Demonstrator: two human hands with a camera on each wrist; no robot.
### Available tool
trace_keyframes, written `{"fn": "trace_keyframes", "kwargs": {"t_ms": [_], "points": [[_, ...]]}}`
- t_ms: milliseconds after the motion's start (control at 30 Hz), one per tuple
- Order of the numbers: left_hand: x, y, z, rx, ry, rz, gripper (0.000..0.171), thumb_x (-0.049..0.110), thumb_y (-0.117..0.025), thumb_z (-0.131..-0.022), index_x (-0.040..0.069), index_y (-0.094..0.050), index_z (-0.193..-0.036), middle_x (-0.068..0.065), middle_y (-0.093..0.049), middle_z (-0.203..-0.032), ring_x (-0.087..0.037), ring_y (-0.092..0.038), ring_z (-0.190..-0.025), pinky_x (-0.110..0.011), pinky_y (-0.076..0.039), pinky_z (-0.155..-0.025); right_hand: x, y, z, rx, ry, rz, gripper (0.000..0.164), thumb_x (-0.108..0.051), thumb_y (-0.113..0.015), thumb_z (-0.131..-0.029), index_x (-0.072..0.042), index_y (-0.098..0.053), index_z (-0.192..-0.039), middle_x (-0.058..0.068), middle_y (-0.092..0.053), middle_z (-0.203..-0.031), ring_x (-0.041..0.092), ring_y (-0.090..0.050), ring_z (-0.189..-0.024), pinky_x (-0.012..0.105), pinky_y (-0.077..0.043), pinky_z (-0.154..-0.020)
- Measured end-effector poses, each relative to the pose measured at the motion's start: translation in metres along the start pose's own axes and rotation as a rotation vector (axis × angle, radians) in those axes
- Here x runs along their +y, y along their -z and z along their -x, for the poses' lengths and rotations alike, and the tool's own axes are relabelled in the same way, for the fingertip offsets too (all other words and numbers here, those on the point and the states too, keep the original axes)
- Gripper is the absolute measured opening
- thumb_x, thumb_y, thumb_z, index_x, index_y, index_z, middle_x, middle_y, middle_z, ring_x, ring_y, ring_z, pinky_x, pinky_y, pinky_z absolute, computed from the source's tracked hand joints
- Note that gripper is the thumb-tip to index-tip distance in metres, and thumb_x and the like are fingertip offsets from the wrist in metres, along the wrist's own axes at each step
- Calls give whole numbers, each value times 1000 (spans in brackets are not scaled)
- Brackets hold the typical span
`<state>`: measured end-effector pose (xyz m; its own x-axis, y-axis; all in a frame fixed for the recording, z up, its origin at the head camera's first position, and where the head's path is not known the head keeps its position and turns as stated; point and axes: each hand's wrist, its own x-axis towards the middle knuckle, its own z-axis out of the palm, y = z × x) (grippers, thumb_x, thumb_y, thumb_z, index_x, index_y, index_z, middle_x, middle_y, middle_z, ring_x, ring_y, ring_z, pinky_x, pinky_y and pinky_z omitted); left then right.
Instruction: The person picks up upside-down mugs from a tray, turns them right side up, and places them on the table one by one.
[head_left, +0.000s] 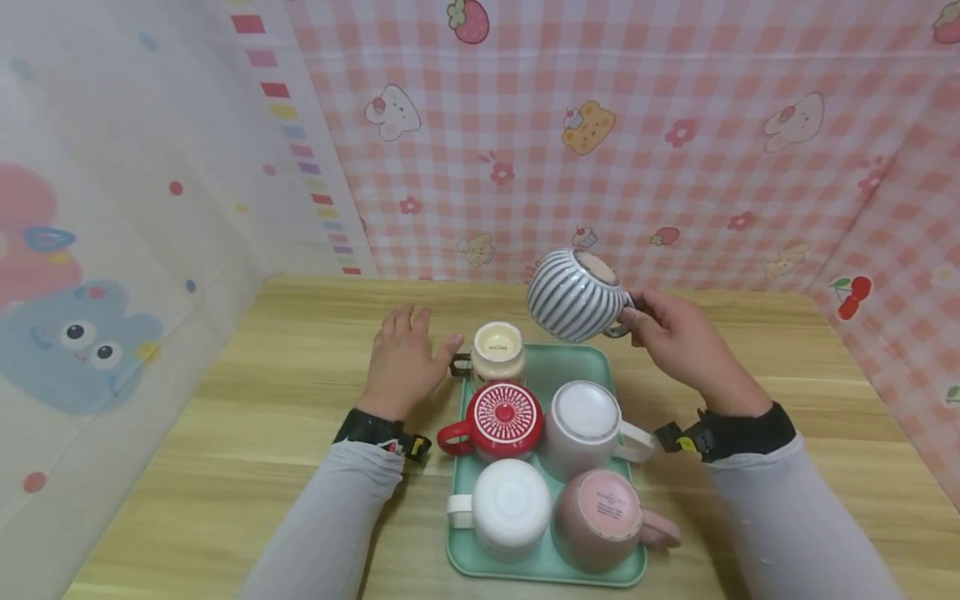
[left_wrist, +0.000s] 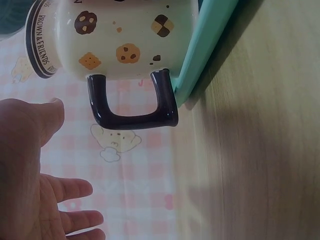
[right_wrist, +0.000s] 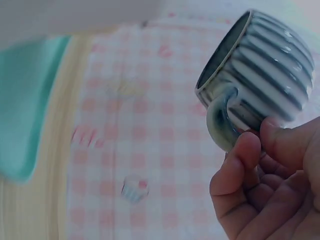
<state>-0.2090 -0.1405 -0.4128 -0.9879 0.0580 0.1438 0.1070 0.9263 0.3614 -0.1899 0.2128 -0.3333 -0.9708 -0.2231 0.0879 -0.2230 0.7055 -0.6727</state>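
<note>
My right hand (head_left: 678, 346) pinches the handle of a grey-and-white striped mug (head_left: 573, 298), tilted with its base up and toward the right, raised over the far end of a green tray (head_left: 547, 568). In the right wrist view the thumb and fingers close on the lower part of that handle. Beside the tray's far left corner is my left hand (head_left: 405, 362), fingers spread, holding nothing. Its thumb points toward the dark handle (left_wrist: 132, 121) of a cream mug with cookie prints (left_wrist: 117, 42), which stands upside down on the tray.
Other upside-down mugs share the tray: a red one (head_left: 505, 414), a white one (head_left: 512, 504), a pale one (head_left: 585, 412) and a pink one (head_left: 609, 507). Several handles jut past the tray's sides. A checked cloth (head_left: 637, 183) hangs behind the wooden table (head_left: 225, 433).
</note>
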Motion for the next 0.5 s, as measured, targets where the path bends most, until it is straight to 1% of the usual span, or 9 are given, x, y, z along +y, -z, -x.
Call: {"fn": "trace_keyframes", "kwargs": {"t_ms": [67,133,233,300,367,467,500], "points": [[-1,0,0,2,1,-4,78,60,-49,-103,2,-41,-155,-27,-33,-163,-44,-28,-154,-60,-26,-126,-6,1,-2,-6,-11,-67,32,-31,-47,-111,-9,-62,-130,12,-68,-106,24,-60,-91,33,-51,-75],[-1,1,0,1,1,-6,78,60,-49,-104,2,-41,-155,-27,-33,-163,-44,-28,-154,-60,-26,-126,-10,0,-4,-18,-18,-165,31,-31,-48,-112,-8,-62,-126,12,-66,-105,22,-59,-89,31,-51,-76],[0,1,1,-3,5,-5,78,59,-49,-104,2,-41,-156,-27,-32,-164,-44,-28,-154,-60,-27,-126,-14,-3,-8,-45,-18,-331,31,-29,-47,-112,-4,-61,-121,10,-64,-105,18,-58,-86,27,-51,-81],[0,1,1,-4,6,-6,78,59,-48,-104,1,-41,-156,-27,-32,-164,-44,-28,-154,-60,-27,-126,-15,-5,-10,-68,-12,-471,32,-28,-47,-112,1,-59,-119,8,-63,-103,15,-57,-82,25,-51,-84],[0,0,1,-6,7,-11,78,60,-48,-104,1,-41,-156,-27,-33,-164,-44,-28,-154,-59,-27,-126,-16,-7,-13,-89,-6,-610,30,-26,-48,-111,2,-58,-118,4,-62,-101,13,-56,-79,24,-51,-84],[0,0,1,-6,4,-24,78,60,-47,-104,1,-41,-156,-26,-33,-164,-44,-28,-154,-59,-27,-126,-17,-11,-15,-131,-12,-846,24,-23,-52,-110,0,-61,-114,0,-63,-98,10,-56,-75,21,-53,-78],[0,0,0,-5,4,-29,78,60,-47,-104,2,-41,-156,-26,-33,-163,-44,-29,-154,-59,-27,-126,-18,-13,-16,-150,-15,-926,21,-21,-53,-109,-3,-63,-112,0,-64,-96,10,-56,-74,21,-53,-76]]}}
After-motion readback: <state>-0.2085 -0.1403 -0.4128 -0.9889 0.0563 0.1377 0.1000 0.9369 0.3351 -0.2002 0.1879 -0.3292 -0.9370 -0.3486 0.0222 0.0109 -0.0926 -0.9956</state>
